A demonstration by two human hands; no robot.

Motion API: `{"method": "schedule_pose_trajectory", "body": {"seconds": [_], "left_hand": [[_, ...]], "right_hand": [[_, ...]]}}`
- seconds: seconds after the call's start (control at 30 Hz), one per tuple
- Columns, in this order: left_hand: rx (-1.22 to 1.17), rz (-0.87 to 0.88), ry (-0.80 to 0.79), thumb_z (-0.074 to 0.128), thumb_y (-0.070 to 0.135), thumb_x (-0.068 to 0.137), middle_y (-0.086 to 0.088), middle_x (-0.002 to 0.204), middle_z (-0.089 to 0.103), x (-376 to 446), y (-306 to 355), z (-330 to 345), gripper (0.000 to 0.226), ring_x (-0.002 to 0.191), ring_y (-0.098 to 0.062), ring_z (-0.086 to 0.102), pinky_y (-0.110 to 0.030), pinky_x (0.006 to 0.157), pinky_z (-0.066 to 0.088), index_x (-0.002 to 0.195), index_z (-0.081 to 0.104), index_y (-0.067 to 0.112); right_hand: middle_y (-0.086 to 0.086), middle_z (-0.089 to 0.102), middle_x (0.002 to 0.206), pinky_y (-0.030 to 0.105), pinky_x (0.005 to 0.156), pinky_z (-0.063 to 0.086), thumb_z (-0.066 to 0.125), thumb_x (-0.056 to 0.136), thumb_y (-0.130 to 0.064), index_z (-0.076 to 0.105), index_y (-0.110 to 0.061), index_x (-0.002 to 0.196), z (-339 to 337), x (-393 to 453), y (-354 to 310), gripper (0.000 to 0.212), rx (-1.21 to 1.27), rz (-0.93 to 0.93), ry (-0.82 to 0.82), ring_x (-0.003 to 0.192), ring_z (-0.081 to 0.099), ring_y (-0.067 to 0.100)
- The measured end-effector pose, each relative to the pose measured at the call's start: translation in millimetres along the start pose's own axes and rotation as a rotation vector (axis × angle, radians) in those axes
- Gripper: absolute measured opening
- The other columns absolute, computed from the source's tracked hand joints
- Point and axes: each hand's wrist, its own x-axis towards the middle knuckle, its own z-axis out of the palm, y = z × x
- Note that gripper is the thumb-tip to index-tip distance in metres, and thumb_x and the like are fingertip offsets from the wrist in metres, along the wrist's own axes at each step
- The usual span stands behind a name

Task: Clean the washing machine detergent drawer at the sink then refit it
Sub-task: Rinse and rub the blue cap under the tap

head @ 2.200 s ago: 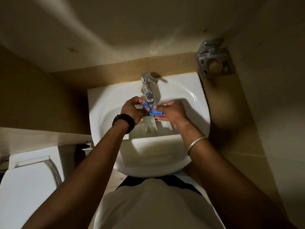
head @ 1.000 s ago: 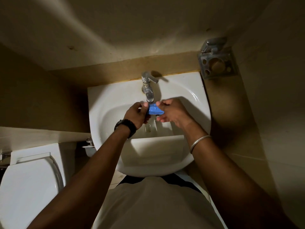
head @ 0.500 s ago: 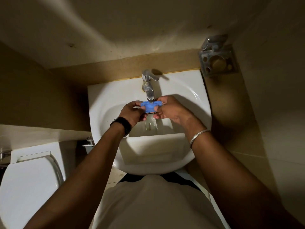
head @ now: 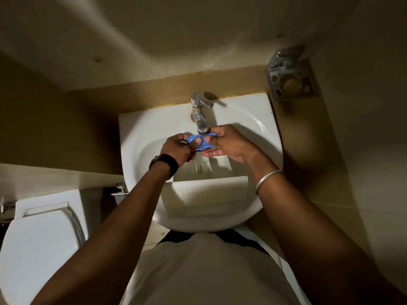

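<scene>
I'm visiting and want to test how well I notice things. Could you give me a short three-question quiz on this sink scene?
1. True or false: both hands hold the blue plastic part under the tap.
2. Which wrist wears the silver bangle? A) left B) right
3. Fill in: the white detergent drawer lies in the ____.

Key: 1 true: left hand and right hand both pinch it. 2 B; the left wears a black watch. 3 sink.

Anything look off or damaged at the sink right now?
Nothing stands out. Both hands, left hand and right hand, hold the blue insert under the tap; the white drawer lies in the sink.
</scene>
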Motion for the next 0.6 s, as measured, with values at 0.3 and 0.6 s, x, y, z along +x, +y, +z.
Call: {"method": "schedule_pose_trajectory", "body": {"seconds": [0.3,0.6], "left_hand": [[-0.229,-0.094,-0.168,0.058,0.009,0.107,-0.004,0.068,0.075,-0.1,-1.1,-9.6,0.016,0.063,-0.011,0.069,-0.018,0.066,0.059,0.097,0.071,0.012],[-0.165,-0.104,-0.197,0.047,-0.004,0.107,-0.012,0.082,0.069,2.6,3.3,-4.5,0.019,0.064,-0.013,0.066,-0.020,0.065,0.059,0.110,0.065,0.003]], "right_hand": [[0.017,0.075,0.101,0.027,0.067,0.063,0.069,0.099,-0.010,0.067,0.003,0.114,0.3,-9.1,4.0,0.020,0.355,0.086,0.166,0.076,0.078,0.027],[0.018,0.072,0.097,0.025,0.066,0.062,0.069,0.094,0.004,0.066,-0.002,0.104,10.1,-3.1,9.3,0.012,0.276,0.116,0.271,0.072,0.070,0.023]]}}
